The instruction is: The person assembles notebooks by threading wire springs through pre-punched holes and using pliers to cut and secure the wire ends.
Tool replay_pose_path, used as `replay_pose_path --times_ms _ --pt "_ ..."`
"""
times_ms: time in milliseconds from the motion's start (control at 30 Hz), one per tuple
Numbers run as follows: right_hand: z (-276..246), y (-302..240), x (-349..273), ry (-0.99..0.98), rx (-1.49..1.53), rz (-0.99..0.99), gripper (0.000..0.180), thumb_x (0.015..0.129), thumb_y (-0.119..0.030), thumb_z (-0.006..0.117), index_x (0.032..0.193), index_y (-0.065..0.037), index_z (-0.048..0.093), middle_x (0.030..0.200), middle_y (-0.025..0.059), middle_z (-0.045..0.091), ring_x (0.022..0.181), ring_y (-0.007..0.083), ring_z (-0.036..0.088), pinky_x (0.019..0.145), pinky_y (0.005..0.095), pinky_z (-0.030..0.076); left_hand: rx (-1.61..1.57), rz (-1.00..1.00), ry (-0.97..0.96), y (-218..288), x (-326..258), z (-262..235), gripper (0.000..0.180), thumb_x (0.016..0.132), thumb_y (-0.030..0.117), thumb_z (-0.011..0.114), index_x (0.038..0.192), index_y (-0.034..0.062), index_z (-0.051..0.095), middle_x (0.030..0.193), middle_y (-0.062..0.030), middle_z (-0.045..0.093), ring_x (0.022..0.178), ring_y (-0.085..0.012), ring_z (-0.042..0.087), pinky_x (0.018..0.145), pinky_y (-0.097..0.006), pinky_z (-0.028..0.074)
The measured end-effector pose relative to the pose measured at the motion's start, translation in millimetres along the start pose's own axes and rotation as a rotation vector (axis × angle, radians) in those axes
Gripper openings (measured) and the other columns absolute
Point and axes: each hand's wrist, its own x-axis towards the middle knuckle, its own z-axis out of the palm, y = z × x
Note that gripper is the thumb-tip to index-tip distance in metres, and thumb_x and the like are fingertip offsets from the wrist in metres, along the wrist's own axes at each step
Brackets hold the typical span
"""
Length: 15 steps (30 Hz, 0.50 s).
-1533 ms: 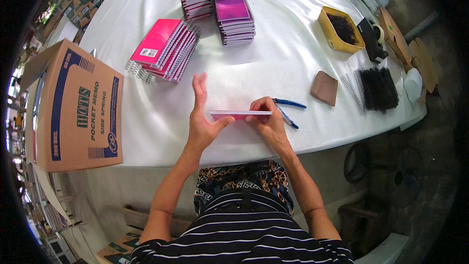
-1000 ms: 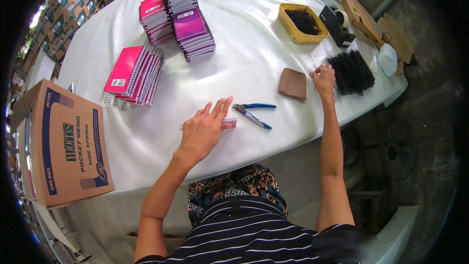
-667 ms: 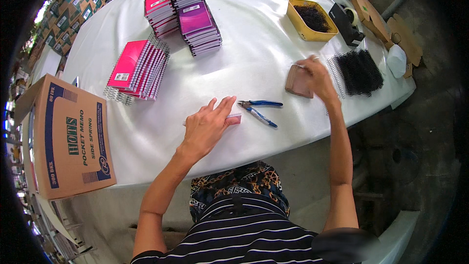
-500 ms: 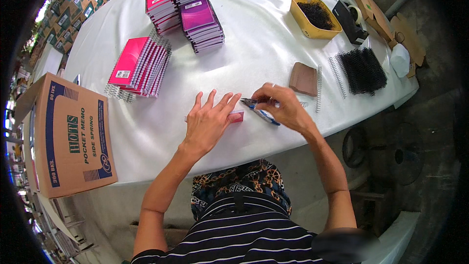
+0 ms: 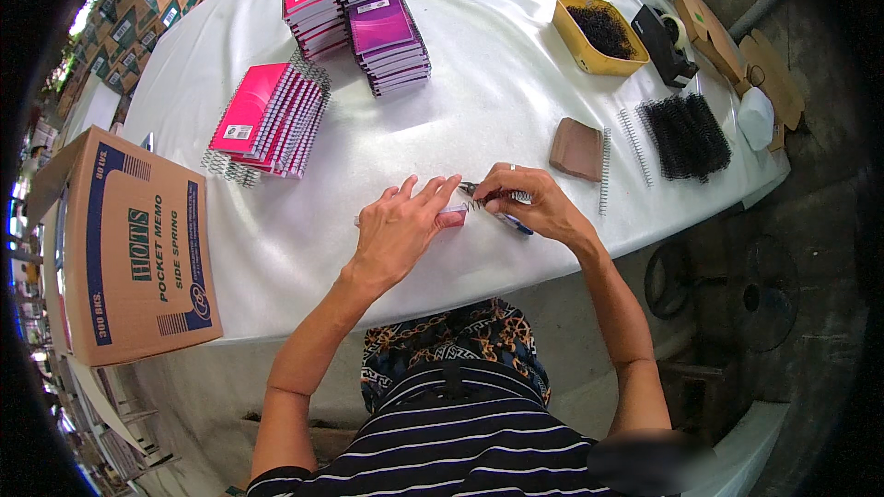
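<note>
My left hand (image 5: 398, 232) presses flat on the pink notebook (image 5: 451, 214) while my right hand (image 5: 534, 204) grips the blue-handled pliers (image 5: 502, 213) at its spiral.

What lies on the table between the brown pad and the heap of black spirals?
In the head view, two loose wire spirals lie between the brown pad and the black spirals, on bare white cloth.

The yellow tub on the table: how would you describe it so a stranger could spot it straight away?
Start from the round white table and look to its far right side, beyond the person's right hand. There sits the yellow tub, beside a black tape dispenser. It is the only yellow thing on the table, an open rectangular tub filled with something small and dark.
</note>
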Motion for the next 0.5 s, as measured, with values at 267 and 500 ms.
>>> replay_pose_path --times_ms 267,500 --pt "5.8 -21.2 -3.9 -0.04 -0.449 0.0 0.022 0.088 -0.015 0.064 0.104 -0.003 0.053 0.092 0.0125 0.063 0.088 0.0331 0.062 0.072 0.0436 0.049 0.156 0.066 0.105 2.3 2.2 -2.0 0.055 0.089 0.038 0.062 0.139 0.0199 0.049 0.134 -0.0046 0.058 0.118 -0.0329 0.058 0.094 -0.044 0.051" --pt "19.1 -31.5 -1.3 -0.098 -0.384 0.013 0.021 0.088 -0.016 0.065 0.1 -0.002 0.056 0.088 0.0125 0.063 0.081 0.0314 0.063 0.069 0.0429 0.048 -0.02 0.01 -0.154 4.4 3.7 -6.2 0.059 0.088 0.042 0.062 0.141 0.0225 0.045 0.133 -0.0036 0.059 0.111 -0.0315 0.063 0.08 -0.043 0.056"
